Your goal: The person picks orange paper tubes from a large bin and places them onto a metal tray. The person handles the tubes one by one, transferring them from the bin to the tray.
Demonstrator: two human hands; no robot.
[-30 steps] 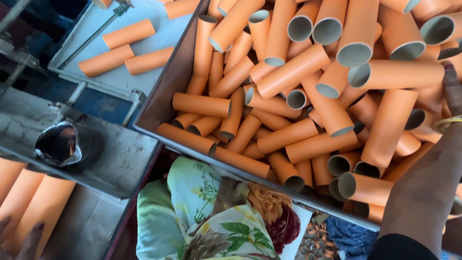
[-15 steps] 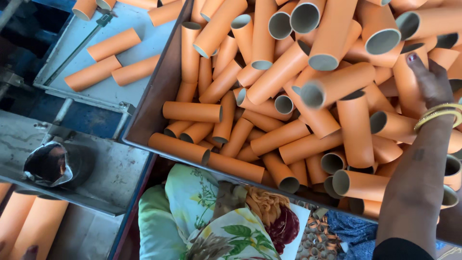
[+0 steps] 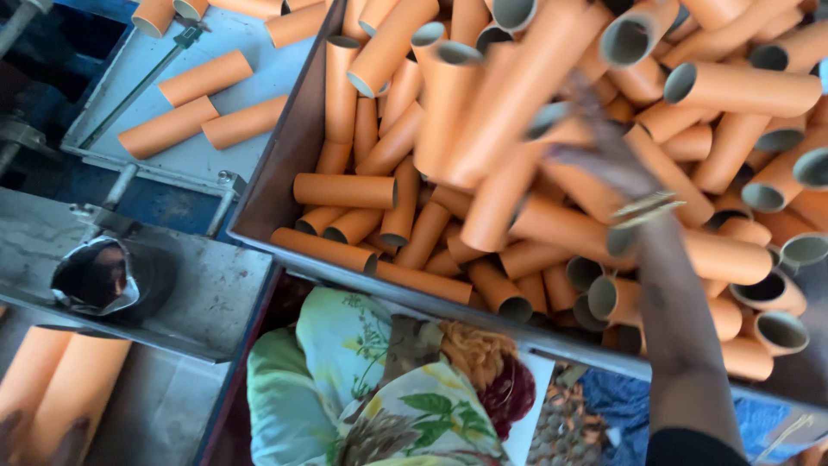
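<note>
Orange tubes (image 3: pixel 517 112) blurred in right hand (image 3: pixel 604 160); bin (image 3: pixel 276 185) full.

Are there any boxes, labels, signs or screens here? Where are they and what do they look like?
No labels, signs or screens show.
Bin: big open box, dull brown wall, centre and right, heaped with orange tubes.
Tray: flat pale grey, upper left, a few orange tubes lying on it.
Right hand: blurred, reaching into the bin's tubes.
</note>
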